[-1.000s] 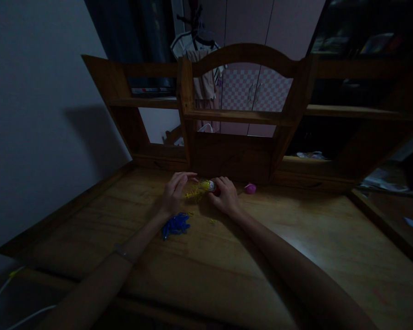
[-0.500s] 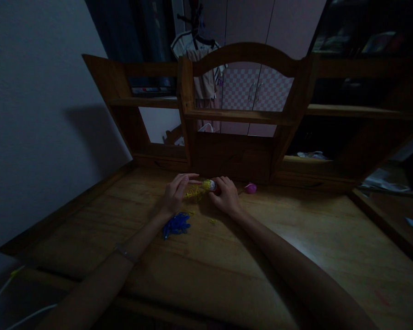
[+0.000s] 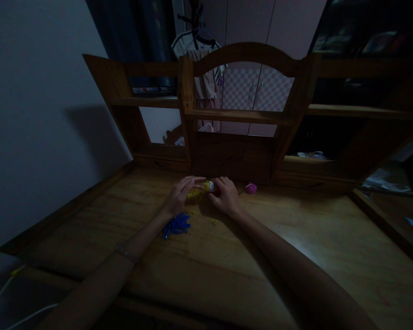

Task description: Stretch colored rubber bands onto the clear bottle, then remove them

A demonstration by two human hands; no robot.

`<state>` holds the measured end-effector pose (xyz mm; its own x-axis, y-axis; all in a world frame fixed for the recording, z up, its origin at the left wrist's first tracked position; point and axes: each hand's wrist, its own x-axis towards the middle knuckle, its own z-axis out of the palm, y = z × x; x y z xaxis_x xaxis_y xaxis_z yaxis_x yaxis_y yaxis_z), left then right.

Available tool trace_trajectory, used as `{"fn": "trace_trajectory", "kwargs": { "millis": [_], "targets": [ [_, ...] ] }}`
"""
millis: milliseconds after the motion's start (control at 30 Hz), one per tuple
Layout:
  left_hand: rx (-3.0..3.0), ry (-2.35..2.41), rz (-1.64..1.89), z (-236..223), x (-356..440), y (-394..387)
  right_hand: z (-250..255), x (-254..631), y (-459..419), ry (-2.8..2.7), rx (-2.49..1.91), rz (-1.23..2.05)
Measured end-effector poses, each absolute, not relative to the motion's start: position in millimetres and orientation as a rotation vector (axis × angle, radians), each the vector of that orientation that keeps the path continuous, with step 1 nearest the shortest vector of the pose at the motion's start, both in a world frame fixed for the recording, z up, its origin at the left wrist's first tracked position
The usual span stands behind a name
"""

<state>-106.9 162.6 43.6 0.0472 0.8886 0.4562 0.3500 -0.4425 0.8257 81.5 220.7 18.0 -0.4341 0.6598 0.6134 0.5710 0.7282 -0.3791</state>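
My right hand (image 3: pixel 224 196) is wrapped round a small shiny container (image 3: pixel 211 186) lying on its side, its near end pale and reflective. Yellow bits show at its left end. My left hand (image 3: pixel 181 195) faces it from the left, fingers stretched out and touching or almost touching that end. Under the left fingers lies a loose heap of thin yellow pieces (image 3: pixel 193 193), too small to name surely. Closer to me is a pile of blue slender pieces (image 3: pixel 177 224), below my left wrist. A few stray yellow bits (image 3: pixel 212 222) rest on the wood.
A round pink object (image 3: pixel 251 188) with a thin stem lies right of my right hand. The wooden desk (image 3: pixel 227 266) is backed by a shelf unit (image 3: pixel 239 117) with drawers. A wall (image 3: pixel 48 114) rises on the left. Clothes (image 3: pixel 203 68) hang behind the shelf.
My left hand has moved right, its fingers reaching the container's left end. The yellow pieces there have shifted and bunched closer together. My right hand stays in place.
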Motion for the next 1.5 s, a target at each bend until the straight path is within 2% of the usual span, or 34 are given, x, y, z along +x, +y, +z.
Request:
{"fn": "trace_trajectory", "kwargs": {
  "millis": [233, 533, 833, 1500],
  "targets": [
    [1.844, 1.225, 1.379, 45.2, -104.2, 161.9, 19.0, 81.4, 219.7, -2.170, -0.918, 0.141],
    [1.835, 1.364, 1.539, 48.3, -108.2, 158.4, 18.6, 81.2, 220.4, -2.159, -0.924, 0.146],
    [1.751, 1.261, 1.604, 43.9, -106.8, 159.9, 19.2, 80.4, 220.1, -2.161, -0.926, 0.148],
    [1.877, 1.221, 1.421, 47.7, -103.4, 159.9, 17.1, 81.0, 221.4, -2.149, -0.937, 0.137]
  ]
}}
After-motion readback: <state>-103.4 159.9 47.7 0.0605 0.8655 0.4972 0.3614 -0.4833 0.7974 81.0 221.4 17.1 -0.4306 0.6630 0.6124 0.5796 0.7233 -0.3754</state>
